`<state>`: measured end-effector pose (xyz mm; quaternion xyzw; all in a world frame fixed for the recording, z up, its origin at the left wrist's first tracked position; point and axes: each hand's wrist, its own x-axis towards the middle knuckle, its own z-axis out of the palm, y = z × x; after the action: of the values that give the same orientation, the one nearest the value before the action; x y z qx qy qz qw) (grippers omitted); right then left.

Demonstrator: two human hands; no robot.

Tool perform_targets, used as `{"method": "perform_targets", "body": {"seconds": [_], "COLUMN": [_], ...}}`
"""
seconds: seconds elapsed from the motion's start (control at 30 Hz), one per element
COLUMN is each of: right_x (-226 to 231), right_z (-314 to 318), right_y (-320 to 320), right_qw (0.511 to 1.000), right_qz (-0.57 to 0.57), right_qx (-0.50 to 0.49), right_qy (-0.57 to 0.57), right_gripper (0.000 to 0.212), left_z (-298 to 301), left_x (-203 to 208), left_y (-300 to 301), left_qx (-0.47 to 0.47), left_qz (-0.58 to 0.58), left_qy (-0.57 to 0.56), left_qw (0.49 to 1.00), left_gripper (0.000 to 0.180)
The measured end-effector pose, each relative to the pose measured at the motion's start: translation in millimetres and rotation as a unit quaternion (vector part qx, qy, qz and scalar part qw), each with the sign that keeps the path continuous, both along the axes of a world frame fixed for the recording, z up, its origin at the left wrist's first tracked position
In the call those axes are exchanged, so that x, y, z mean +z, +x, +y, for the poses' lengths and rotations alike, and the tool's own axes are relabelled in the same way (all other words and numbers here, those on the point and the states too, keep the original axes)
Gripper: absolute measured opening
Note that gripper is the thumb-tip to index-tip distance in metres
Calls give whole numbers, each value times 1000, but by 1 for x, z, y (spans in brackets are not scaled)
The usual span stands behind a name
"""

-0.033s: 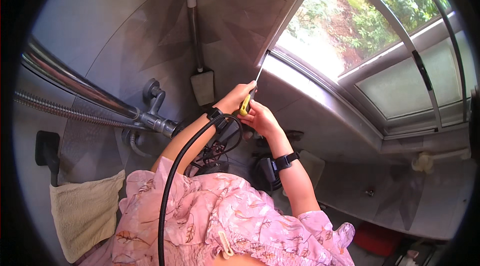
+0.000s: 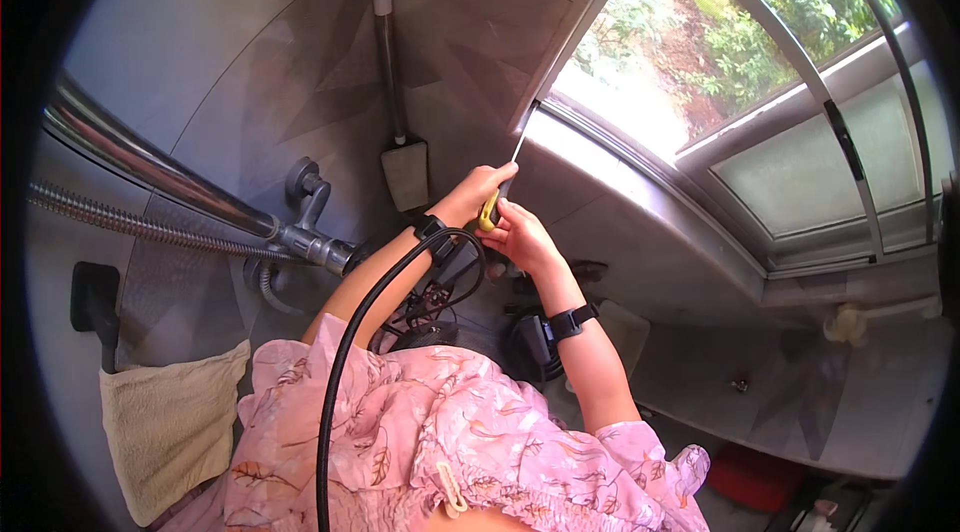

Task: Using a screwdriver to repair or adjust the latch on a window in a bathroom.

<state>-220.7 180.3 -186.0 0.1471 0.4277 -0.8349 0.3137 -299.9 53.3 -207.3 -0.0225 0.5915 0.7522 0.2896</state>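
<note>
A screwdriver with a yellow and black handle slants up and away from me, its thin metal shaft reaching the inner corner of the window frame. Where exactly the tip touches is too small to tell. My left hand is closed at the upper part of the handle, beside the base of the shaft. My right hand grips the lower part of the handle with bent fingers; some fingertips are hidden behind it. Both wrists carry black strapped devices.
Left of my arms are a chrome shower pipe, a wall tap and a hanging beige towel. A long-handled tool with a pale flat head leans in the corner. A black cable loops over my left forearm.
</note>
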Motion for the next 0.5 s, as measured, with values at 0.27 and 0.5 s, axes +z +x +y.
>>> {"method": "perform_targets", "body": {"seconds": [0.27,0.5], "right_x": [0,-2], "right_z": [-1,0], "right_y": [0,-1], "right_qw": [998,1000], "right_qz": [-18,-19], "right_qx": [-4,-4], "right_qy": [-62,-24], "right_gripper": [30,27], "left_z": [2,-1], "left_x": [10,15], "left_y": [3,-8], "left_qx": [25,-78], "left_qz": [-46,115], "left_qy": [16,-198], "left_qw": [999,970], "left_gripper": [33,30]}}
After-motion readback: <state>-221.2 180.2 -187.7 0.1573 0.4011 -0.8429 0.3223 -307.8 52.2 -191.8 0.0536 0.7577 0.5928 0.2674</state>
